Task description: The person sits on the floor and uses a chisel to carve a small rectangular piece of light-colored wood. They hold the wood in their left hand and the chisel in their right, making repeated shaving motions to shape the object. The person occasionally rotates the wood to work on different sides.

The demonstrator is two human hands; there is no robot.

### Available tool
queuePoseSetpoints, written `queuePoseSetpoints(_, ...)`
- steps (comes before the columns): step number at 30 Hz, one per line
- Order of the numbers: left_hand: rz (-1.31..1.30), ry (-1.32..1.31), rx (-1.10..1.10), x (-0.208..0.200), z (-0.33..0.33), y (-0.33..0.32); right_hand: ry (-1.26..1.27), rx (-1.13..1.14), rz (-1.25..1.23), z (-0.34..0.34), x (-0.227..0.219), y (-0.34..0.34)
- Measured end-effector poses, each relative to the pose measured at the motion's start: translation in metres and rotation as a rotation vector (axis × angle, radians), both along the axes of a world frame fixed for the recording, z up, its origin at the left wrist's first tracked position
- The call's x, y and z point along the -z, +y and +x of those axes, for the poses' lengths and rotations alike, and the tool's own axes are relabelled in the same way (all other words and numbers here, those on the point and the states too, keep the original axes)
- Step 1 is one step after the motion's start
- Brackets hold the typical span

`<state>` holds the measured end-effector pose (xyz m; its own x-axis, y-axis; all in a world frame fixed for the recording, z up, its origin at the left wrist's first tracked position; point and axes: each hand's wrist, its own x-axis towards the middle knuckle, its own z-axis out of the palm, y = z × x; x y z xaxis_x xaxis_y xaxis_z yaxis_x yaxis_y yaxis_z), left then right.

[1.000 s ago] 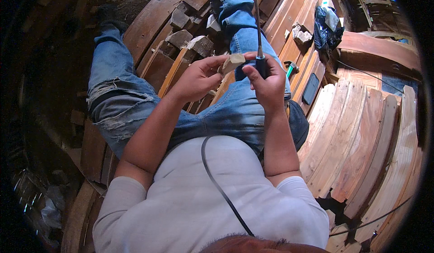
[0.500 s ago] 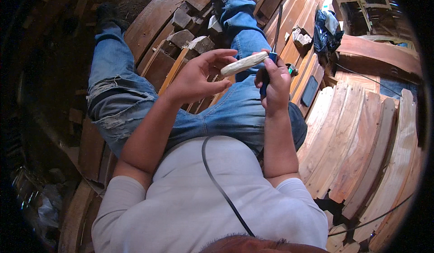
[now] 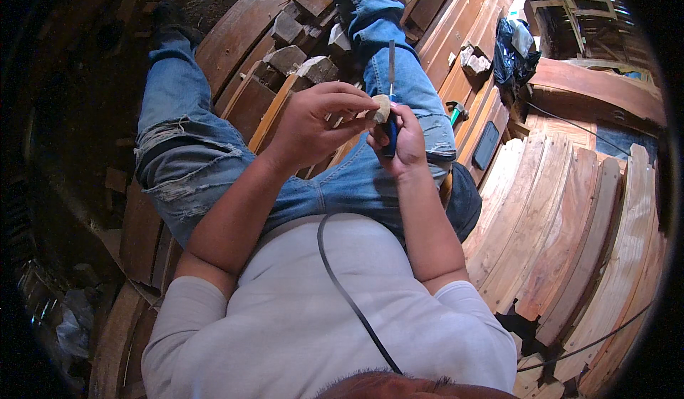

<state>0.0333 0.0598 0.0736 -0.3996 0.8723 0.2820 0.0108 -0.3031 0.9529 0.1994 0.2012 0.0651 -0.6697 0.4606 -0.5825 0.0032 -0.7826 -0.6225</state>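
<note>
A short, pale, whittled-looking piece of wood shows nearly end-on between my two hands. My left hand comes from the left with thumb and fingers closed on its near end. In my right hand is a blue-handled tool, fingers wrapped round the handle. Its long, thin metal shaft points away from me, over my right leg; I cannot tell whether it is a file or a screwdriver. The right thumb lies close beside the wood. Part of the wood is hidden behind the fingers.
Stacked boards and cut wooden blocks lie between my legs. To the right are a green-and-black hammer-like tool, a dark phone, a black plastic bag and curved planks. A black cable crosses my shirt.
My right hand has moved left and slightly nearer me with the blue-handled tool. The wood has turned from lengthwise to nearly end-on, and my left fingers have closed on it.
</note>
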Motion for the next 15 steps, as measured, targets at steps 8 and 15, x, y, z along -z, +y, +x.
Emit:
queuePoseSetpoints(8, 0.075, 0.084, -0.097, 0.003, 0.002, 0.002, 0.052, 0.038, -0.012, -0.009, -0.008, -0.003)
queuePoseSetpoints(15, -0.080, -0.075, -0.096, -0.002, 0.003, -0.002, 0.173, 0.106, 0.090, -0.006, -0.005, 0.002)
